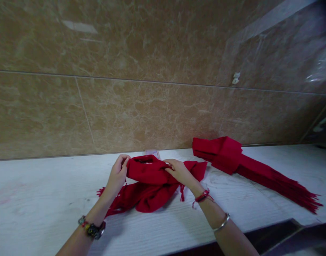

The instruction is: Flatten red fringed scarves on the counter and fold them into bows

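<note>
A red fringed scarf [152, 195] lies bunched on the white tabletop, with a folded band of it raised between my hands. My left hand [119, 171] pinches the band's left end, its thumb and fingers closed on the cloth. Toward the band's right part, my right hand [179, 171] grips the fabric between thumb and fingers. Fringe shows at the scarf's lower left and just below my right hand. Some of the fingertips are hidden by the folds.
To the right lies a second red scarf [229, 156], folded with a wrapped band and its fringe spread rightward. A small clear-and-pink box [152, 153] sits against the brown marbled wall [152, 113]. A dark object [285, 234] is at the table's front right edge.
</note>
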Available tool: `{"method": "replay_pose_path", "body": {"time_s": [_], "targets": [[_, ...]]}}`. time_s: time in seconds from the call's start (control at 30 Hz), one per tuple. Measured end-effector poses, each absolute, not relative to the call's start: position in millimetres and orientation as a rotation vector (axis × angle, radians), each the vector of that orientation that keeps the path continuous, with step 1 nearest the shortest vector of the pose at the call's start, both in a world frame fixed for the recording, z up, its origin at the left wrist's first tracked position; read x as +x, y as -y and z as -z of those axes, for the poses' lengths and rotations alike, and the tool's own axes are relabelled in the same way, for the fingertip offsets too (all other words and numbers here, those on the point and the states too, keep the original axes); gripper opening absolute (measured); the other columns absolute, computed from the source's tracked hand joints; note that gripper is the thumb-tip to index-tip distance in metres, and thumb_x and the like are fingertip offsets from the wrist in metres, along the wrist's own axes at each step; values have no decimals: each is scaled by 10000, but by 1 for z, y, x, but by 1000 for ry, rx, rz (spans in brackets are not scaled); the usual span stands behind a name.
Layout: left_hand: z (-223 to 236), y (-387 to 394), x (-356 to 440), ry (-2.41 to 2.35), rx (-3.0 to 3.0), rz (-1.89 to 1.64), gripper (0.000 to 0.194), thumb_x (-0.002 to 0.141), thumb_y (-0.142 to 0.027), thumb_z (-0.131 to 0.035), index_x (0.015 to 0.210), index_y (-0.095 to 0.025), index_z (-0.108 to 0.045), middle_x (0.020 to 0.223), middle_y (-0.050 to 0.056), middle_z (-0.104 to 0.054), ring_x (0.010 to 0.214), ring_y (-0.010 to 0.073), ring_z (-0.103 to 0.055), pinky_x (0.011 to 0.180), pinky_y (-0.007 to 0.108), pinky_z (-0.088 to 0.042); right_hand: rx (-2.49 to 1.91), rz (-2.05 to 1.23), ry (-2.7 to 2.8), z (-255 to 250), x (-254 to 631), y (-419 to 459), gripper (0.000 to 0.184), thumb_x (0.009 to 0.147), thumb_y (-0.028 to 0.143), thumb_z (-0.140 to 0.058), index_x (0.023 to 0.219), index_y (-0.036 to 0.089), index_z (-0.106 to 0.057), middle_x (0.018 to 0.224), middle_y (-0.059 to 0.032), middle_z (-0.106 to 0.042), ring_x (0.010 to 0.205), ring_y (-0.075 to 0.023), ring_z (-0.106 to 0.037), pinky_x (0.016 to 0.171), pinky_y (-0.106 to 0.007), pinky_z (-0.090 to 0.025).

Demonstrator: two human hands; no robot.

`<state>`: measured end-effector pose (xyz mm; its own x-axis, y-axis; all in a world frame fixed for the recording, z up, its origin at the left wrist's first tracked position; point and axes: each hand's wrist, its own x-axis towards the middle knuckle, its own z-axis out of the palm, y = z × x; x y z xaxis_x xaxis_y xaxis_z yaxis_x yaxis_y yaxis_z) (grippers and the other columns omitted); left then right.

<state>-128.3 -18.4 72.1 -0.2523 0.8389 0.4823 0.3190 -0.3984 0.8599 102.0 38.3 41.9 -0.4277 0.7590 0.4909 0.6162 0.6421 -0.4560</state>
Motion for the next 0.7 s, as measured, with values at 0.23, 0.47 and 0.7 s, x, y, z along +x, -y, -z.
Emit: {"method": "replay_pose_path", "body": {"time_s": [0.23,0.47,0.7], "targets": [[-61,16,-119,-1302,1673,-1482,450,735,-396,-506,1117,-170,-439,874,27,-574,749,146,-574,638,260,-470,-1362,2,1846,-39,121,-48,232,697,63,-460,837,153,-622,854,-87,-604,847,-215,-546,801,-391,-426],[-57,24,-116,-1393,2013,-1386,470,750,-311,-529,1191,-182,-430,910,49,-627,858,175,-598,755,317,-480,-716,-70,2064,-45,92,-27,356,789,144,-473,1134,216,-519,1126,-80,-545,1064,-181,-481,929,-369,-386],[-63,37,-108,-1287,2254,-1305,431,750,-296,-538,1169,-212,-485,857,22,-655,768,154,-618,716,276,-498,-715,-203,2343,-42,75,-19,363,797,110,-450,1139,204,-525,1060,-65,-615,963,-175,-567,837,-319,-453]]}}
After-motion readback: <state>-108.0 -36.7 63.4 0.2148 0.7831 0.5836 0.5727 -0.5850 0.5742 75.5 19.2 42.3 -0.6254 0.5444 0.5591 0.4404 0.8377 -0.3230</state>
